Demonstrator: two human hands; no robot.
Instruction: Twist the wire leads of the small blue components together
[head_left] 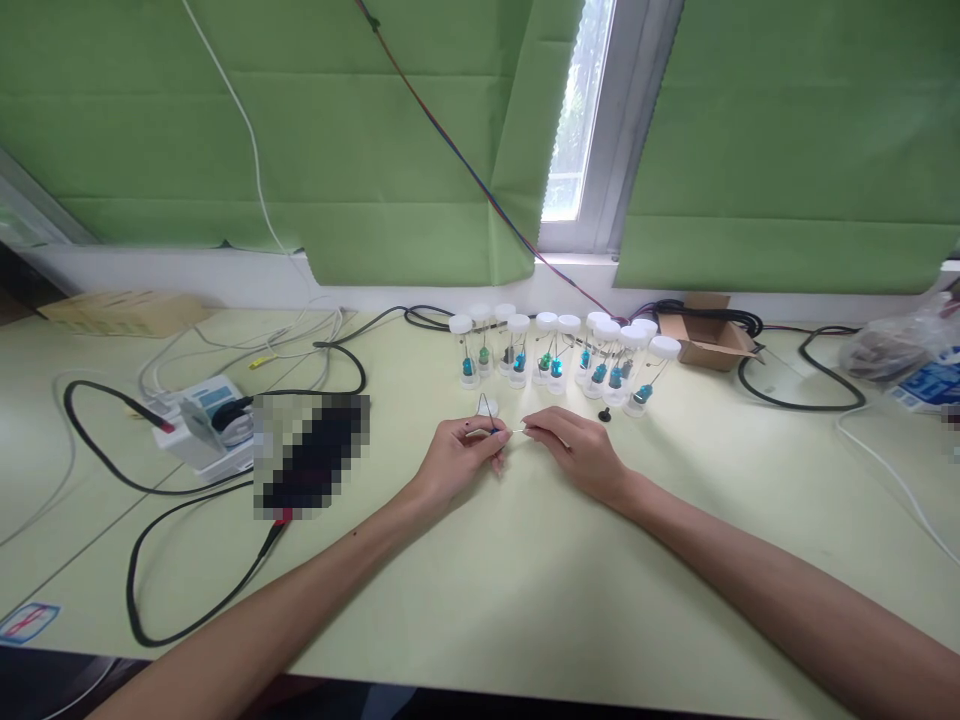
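Observation:
My left hand point(459, 450) is closed, pinching a small dark-blue part with thin wire leads point(495, 431) between thumb and fingertips. One dark lead rises bent above the fingers. My right hand point(576, 452) faces it, its fingertips pressed together on the end of a thin pale wire point(517, 431) that runs across from the left fingertips. Just behind the left hand lies a round white cap point(487, 408), partly hidden. A small black piece point(604, 414) rests on the table beyond my right hand.
Several clear vials point(556, 365) with white lids stand behind my hands, holding blue or green parts. An open cardboard box point(705, 340) is at back right. On the left are a white power adapter point(206, 425), looping black cables point(135, 575) and a pixelated dark object point(311, 458).

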